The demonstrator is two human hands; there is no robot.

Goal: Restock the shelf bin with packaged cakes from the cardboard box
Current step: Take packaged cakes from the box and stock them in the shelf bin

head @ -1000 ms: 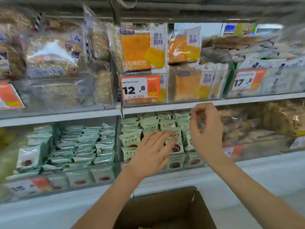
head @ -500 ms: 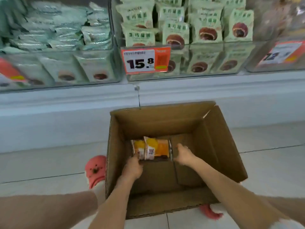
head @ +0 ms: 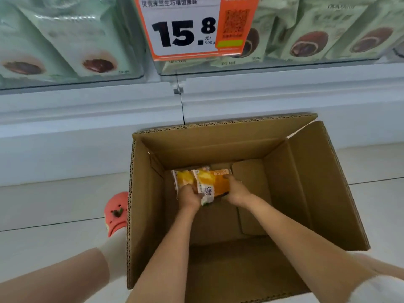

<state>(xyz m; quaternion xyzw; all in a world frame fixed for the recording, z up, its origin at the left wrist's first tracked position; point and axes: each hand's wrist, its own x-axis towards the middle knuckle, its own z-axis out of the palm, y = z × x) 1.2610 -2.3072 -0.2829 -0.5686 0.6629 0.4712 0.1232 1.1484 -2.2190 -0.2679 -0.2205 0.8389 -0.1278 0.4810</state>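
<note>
cardboard box (head: 306,182), nearly empty: left hand (head: 189,196) and right hand (head: 237,190) now down inside, grip pinching the last packaged cakes (head: 215,182), pickup begun.

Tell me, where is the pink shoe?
In the head view, the pink rubber shoe sits on the pale tiled floor, against the brown cardboard box's left wall.

Counts, box + shelf front

1 cardboard box (head: 295,189), 2 orange cake packs (head: 215,182) in it, 2 hands: left (head: 189,196), right (head: 237,191). 1 price tag (head: 185,29). Approx. 6 green snack bags (head: 310,33) visible in clear bins, edges blurred. 1 pink shoe (head: 115,213).
</note>
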